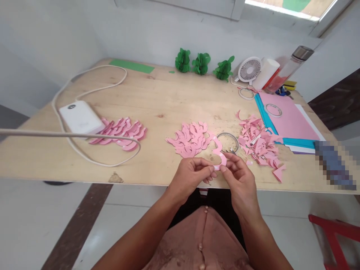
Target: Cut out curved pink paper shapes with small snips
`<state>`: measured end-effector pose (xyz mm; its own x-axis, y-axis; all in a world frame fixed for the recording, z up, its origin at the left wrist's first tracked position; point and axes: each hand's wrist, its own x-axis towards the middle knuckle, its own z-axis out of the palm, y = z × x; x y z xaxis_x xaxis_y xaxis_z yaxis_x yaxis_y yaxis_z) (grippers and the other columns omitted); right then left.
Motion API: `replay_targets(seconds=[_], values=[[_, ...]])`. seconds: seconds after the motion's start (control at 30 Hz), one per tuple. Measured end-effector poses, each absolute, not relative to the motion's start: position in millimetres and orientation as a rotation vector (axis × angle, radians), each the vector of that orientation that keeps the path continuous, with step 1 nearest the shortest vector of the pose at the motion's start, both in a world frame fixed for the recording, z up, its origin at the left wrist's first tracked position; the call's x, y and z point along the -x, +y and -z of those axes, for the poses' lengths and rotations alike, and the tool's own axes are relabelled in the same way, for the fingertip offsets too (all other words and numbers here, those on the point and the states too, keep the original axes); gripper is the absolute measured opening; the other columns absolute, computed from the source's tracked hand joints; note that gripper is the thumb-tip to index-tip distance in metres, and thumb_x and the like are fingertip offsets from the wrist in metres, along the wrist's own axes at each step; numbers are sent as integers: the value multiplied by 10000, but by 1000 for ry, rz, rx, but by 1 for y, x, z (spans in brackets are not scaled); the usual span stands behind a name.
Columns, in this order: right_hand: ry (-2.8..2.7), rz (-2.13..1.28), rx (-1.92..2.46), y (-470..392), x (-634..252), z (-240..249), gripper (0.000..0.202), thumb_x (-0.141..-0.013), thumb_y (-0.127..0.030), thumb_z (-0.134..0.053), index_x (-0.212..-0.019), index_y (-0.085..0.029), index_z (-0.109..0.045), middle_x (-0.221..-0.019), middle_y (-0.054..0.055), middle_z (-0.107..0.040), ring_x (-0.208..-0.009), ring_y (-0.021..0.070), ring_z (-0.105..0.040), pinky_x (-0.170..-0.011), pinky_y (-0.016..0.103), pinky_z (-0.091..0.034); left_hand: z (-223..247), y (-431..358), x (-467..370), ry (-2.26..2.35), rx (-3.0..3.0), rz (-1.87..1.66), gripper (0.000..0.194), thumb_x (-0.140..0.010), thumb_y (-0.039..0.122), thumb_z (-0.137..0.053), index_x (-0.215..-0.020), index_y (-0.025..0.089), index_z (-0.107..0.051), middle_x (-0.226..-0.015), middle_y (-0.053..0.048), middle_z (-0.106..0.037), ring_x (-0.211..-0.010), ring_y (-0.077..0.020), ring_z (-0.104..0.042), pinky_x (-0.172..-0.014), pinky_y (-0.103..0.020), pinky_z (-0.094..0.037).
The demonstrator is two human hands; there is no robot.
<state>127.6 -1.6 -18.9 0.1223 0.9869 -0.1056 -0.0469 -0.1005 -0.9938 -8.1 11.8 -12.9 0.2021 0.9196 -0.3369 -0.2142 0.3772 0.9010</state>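
Note:
Between my two hands, just above the table's front edge, is a curved pink paper cutout [223,160] with pale strips that look like tape on it. My left hand [194,172] pinches its lower left end between thumb and fingers. On the other side, my right hand [238,173] grips the same cutout with thumb and fingertips. A pile of similar pink cutouts [189,138] lies just beyond my left hand. Behind the held piece sits a roll of tape [227,142], with the dark tips of a tool, partly hidden, beside it.
Pink paper scraps [260,142] are heaped at the right, near stacked coloured sheets [289,116]. More pink cutouts [123,131] lie left beside a white power bank [81,117] with a looping cable [92,67]. Green paper shapes [201,63], a fan [249,70] and a bottle [289,67] stand behind.

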Motion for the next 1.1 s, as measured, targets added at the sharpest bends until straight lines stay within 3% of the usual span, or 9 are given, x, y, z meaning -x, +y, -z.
replay_targets(seconds=[0.23,0.53,0.67,0.77,0.93,1.1], values=[[-1089,-1022,1354,-2,-129,26,335,-766,-262,-627,-1091,-206,-567,-786,16,-626,-736,151,-602,-671,283,-487,12,11,9,1068,-851,-947,150,-701,257,-647,-763,124,-677,-635,-39,-676,-544,-114,-572,-520,-226,-479],[-1133,-964,1414,-7,-127,30,322,-792,-288,-610,-1103,-205,-584,-802,18,-610,-748,154,-586,-748,320,-482,15,11,3,1038,-943,-986,158,-706,271,-661,-647,135,-604,-590,-5,-615,-561,-105,-548,-535,-213,-455],[-1084,-1115,1353,-6,-129,24,212,-825,-337,-568,-970,-207,-651,-850,32,-662,-815,173,-600,-755,308,-480,15,10,8,1018,-1036,-967,138,-746,245,-631,-663,138,-606,-611,5,-607,-581,-98,-537,-562,-210,-442],[-1117,-1179,1344,-6,-131,23,184,-828,-352,-576,-828,-205,-687,-775,13,-669,-759,159,-586,-699,269,-464,15,9,9,1004,-1108,-930,153,-751,250,-631,-649,140,-605,-603,14,-590,-577,-95,-520,-567,-210,-426],[-1207,-1079,1362,-7,-133,26,194,-829,-339,-585,-753,-200,-697,-718,-3,-652,-698,147,-571,-653,249,-433,16,9,9,1031,-1071,-940,164,-751,280,-642,-839,142,-639,-755,-36,-654,-677,-131,-574,-587,-226,-446],[-1319,-895,1413,-7,-132,27,190,-814,-333,-601,-752,-184,-699,-724,7,-646,-702,157,-576,-656,255,-431,18,10,7,1118,-1012,-1067,249,-727,277,-668,-931,152,-595,-756,-16,-630,-710,-137,-585,-638,-241,-463]])
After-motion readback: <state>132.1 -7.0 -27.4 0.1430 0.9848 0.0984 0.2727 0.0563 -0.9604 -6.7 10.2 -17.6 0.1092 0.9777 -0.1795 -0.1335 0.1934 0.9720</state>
